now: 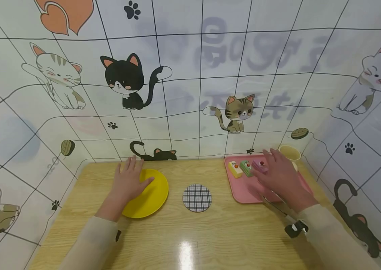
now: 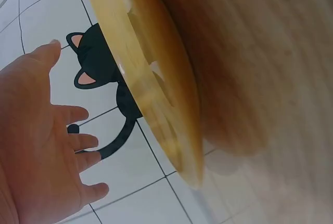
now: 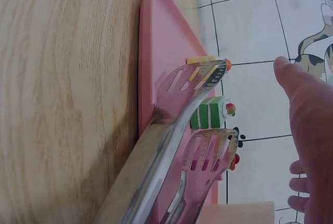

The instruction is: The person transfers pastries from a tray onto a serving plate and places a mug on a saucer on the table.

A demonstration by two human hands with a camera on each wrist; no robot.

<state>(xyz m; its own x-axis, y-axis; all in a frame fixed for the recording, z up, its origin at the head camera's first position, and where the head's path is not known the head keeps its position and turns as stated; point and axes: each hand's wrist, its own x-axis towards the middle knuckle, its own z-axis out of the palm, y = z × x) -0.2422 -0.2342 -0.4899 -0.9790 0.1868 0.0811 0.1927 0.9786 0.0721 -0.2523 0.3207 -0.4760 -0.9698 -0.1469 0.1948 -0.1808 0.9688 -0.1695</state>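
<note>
My left hand (image 1: 127, 183) is held over the left side of a yellow plate (image 1: 153, 195), fingers spread. The left wrist view shows that hand (image 2: 47, 135) with nothing in it, beside the plate's edge (image 2: 156, 78). On the right, my right hand (image 1: 279, 176) hovers over a pink tray (image 1: 241, 193), its fingers extended. Metal tongs (image 3: 177, 130) with two slotted ends lie across the tray's near edge, below that hand (image 3: 312, 130). Along the tray's back sit a yellow cake slice (image 1: 235, 169), a green one (image 1: 246, 168) and a purple one (image 1: 260, 166), each topped with red fruit.
Between plate and tray lies a round checked coaster (image 1: 197, 198). A pale yellow cup (image 1: 289, 153) stands at the tray's back right corner, partly behind my right hand. A cat-patterned curtain (image 1: 183, 123) borders the wooden table (image 1: 163, 240) at the back and sides.
</note>
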